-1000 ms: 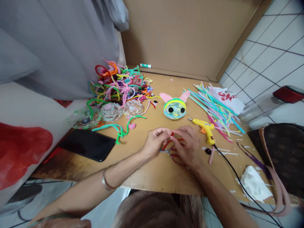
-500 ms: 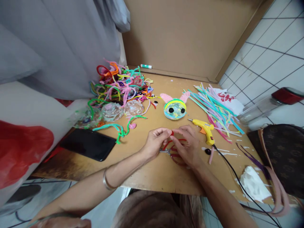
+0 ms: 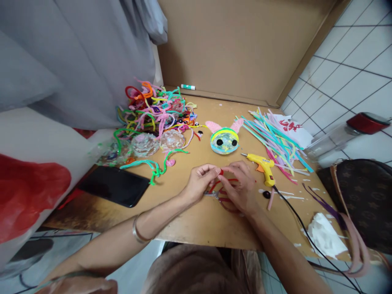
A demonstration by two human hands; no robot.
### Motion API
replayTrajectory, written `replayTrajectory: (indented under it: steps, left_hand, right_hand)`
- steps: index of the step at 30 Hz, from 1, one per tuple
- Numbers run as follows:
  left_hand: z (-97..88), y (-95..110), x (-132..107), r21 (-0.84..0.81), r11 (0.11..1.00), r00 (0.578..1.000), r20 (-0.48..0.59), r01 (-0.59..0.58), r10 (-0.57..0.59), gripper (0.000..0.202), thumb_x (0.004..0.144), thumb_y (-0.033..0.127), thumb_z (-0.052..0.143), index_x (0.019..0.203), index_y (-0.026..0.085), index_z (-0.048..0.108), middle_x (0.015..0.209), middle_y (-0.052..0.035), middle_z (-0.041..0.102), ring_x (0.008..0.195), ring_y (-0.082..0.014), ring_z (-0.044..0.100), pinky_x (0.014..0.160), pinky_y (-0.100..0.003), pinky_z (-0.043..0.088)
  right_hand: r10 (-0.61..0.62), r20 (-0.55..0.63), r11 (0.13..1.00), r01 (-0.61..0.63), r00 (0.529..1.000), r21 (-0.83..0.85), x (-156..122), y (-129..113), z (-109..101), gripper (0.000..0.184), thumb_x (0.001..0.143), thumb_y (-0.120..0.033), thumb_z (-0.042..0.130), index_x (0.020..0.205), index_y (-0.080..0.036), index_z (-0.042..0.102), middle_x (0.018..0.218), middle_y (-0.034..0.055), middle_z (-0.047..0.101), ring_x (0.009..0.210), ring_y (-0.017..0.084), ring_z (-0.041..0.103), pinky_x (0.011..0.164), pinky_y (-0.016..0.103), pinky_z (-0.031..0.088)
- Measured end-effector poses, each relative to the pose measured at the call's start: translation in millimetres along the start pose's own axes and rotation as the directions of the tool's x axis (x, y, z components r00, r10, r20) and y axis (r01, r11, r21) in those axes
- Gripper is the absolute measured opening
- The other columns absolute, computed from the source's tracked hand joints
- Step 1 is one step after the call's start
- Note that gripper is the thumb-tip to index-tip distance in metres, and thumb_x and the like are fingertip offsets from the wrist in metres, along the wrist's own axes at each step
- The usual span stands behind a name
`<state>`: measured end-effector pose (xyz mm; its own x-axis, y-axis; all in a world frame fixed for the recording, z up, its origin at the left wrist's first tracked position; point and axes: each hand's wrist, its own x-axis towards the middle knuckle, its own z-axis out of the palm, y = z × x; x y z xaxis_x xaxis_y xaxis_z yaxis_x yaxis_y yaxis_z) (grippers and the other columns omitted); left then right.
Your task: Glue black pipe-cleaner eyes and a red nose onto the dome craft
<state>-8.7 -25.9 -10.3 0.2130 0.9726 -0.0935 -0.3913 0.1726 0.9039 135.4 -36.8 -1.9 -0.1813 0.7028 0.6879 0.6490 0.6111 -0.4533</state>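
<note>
My left hand (image 3: 203, 179) and my right hand (image 3: 240, 183) meet above the table, fingertips pinched on a small red piece of pipe cleaner (image 3: 221, 172). Most of that piece is hidden by the fingers. Beneath my right hand lie scissors (image 3: 216, 195) with red handles, partly covered. Just beyond the hands stands a round animal face (image 3: 225, 143) wound in green, yellow and blue, with black eyes and pink ears. To the right, a yellow hot glue gun (image 3: 261, 165) rests on its side, its nozzle pointing left.
At the left is a heap of coloured pipe-cleaner shapes (image 3: 159, 108), with a black phone (image 3: 118, 185) in front. Loose pipe cleaners (image 3: 272, 134) lie at the right. A black bead-like piece (image 3: 266, 194), crumpled tissue (image 3: 326, 234), the gun's cord (image 3: 301, 220) and a brown bag (image 3: 361, 200) are nearby.
Both hands keep their pinch on the red piece, with hardly any movement. The view has shifted very slightly.
</note>
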Motion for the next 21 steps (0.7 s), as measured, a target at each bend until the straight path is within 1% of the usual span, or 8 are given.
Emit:
replayTrajectory:
  steps: [3, 7, 11, 16, 21]
  left_hand:
    - [-3.1, -1.3, 0.1, 0.018, 1.0, 1.0, 0.018, -0.023, 0.023, 0.032, 0.07, 0.044, 0.071, 0.066, 0.014, 0.061, 0.045, 0.0064, 0.043, 0.042, -0.0043, 0.032, 0.045, -0.021, 0.021]
    - [-5.1, 0.1, -0.7, 0.053, 0.998, 0.999, 0.013, -0.045, 0.044, 0.033, 0.07, 0.045, 0.071, 0.066, 0.014, 0.061, 0.046, 0.0064, 0.042, 0.043, -0.0044, 0.032, 0.046, -0.02, 0.023]
    - [-5.5, 2.1, -1.6, 0.054, 0.998, 0.999, 0.009, -0.044, 0.044, 0.031, 0.069, 0.043, 0.072, 0.067, 0.013, 0.061, 0.048, 0.0055, 0.045, 0.045, -0.005, 0.034, 0.047, -0.021, 0.024]
    - [-7.0, 1.3, -1.3, 0.042, 0.997, 0.998, 0.034, -0.062, 0.061, 0.032, 0.073, 0.045, 0.067, 0.065, 0.014, 0.061, 0.049, 0.0044, 0.044, 0.047, -0.0063, 0.034, 0.048, -0.022, 0.025]
    - [-10.1, -1.2, -1.7, 0.07, 0.995, 0.996, 0.064, -0.073, 0.068, 0.031, 0.077, 0.044, 0.065, 0.07, 0.014, 0.062, 0.051, 0.0042, 0.044, 0.048, -0.0066, 0.034, 0.05, -0.023, 0.024]
  right_hand:
    - [-0.011, -0.034, 1.0, 0.011, 0.999, 0.004, 0.9, -2.2, 1.1, 0.009, 0.084, -0.026, 0.061, 0.091, -0.02, 0.061, 0.084, 0.0043, 0.058, 0.082, 0.019, 0.055, 0.071, 0.035, 0.045]
    - [0.0, -0.025, 1.0, 0.001, 1.0, 0.005, 1.5, -4.8, 1.8, 0.012, 0.086, -0.027, 0.059, 0.096, -0.021, 0.061, 0.086, 0.005, 0.058, 0.083, 0.019, 0.055, 0.072, 0.036, 0.045]
    - [-0.03, -0.033, 1.0, 0.03, 0.999, 0.004, 1.3, -7.0, 2.3, 0.01, 0.087, -0.026, 0.057, 0.094, -0.021, 0.063, 0.081, 0.0041, 0.058, 0.079, 0.018, 0.054, 0.071, 0.035, 0.043]
    - [-0.041, -0.065, 0.999, 0.042, 0.997, 0.011, 1.5, -8.9, 2.6, 0.009, 0.086, -0.026, 0.059, 0.093, -0.021, 0.063, 0.082, 0.0039, 0.058, 0.079, 0.017, 0.055, 0.069, 0.034, 0.043]
    - [-0.045, -0.069, 0.999, 0.045, 0.997, -0.008, 2.8, -11.0, 0.6, 0.009, 0.087, -0.025, 0.058, 0.093, -0.02, 0.063, 0.081, 0.0042, 0.058, 0.078, 0.018, 0.055, 0.069, 0.035, 0.043]
